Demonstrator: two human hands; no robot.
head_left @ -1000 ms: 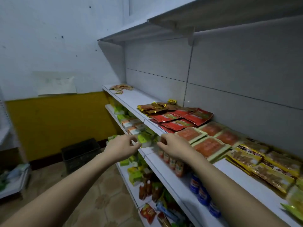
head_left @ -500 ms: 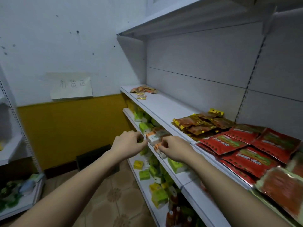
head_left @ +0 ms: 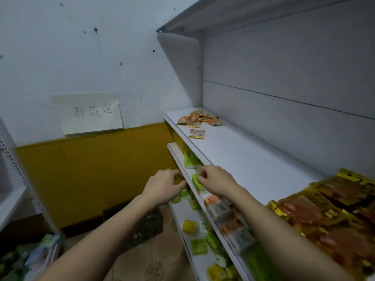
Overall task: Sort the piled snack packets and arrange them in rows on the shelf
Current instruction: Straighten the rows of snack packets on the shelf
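Two bare forearms reach forward and upward from the lower edge of the view, drawing close together toward the middle. The left hand (head_left: 165, 186) is held back-up with its fingers curled inward, fingertips pointing right toward the other hand. The right hand (head_left: 215, 180) mirrors it, knuckles up, fingers curled and pinched together at their tips. The two hands sit near each other without touching. Whether either pinches anything cannot be told through the blur.

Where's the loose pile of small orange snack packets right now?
The pile of orange packets sits at the far left end of the white shelf, against the back panel, with one single packet lying just in front.
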